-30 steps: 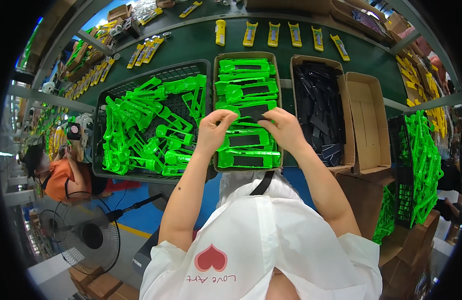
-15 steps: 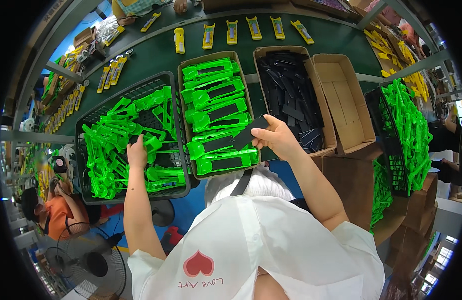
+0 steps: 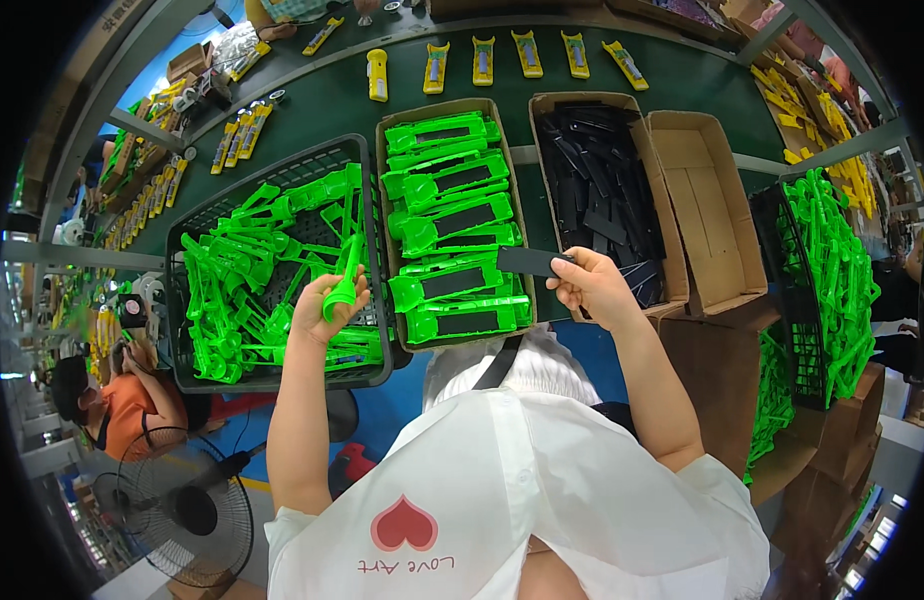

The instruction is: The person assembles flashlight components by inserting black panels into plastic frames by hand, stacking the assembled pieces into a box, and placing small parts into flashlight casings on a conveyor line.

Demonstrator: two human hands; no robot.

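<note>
My left hand (image 3: 324, 308) grips a bright green plastic housing (image 3: 347, 283), held up over the front right part of a black plastic crate (image 3: 386, 345). Loose green housings of the same kind (image 3: 232, 270) lie jumbled in that crate. Between thumb and fingers, my right hand (image 3: 596, 287) pinches one end of a flat black strip (image 3: 527, 262). The strip's free end reaches over the right edge of a cardboard box (image 3: 530, 230), where green housings with black strips set in them (image 3: 460, 281) are stacked in a column.
Right of the middle stands a cardboard box of loose black strips (image 3: 597, 170), beside another cardboard box (image 3: 717, 215). A yellow flashlight (image 3: 378, 75) and yellow half-shells (image 3: 483, 62) line the green table's back. Crated green housings (image 3: 832, 280) are at far right, a fan (image 3: 192, 510) lower left.
My left hand has lifted a green housing from the crate and moved right and nearer. My right hand has shifted slightly right, and its strip lies more level.
</note>
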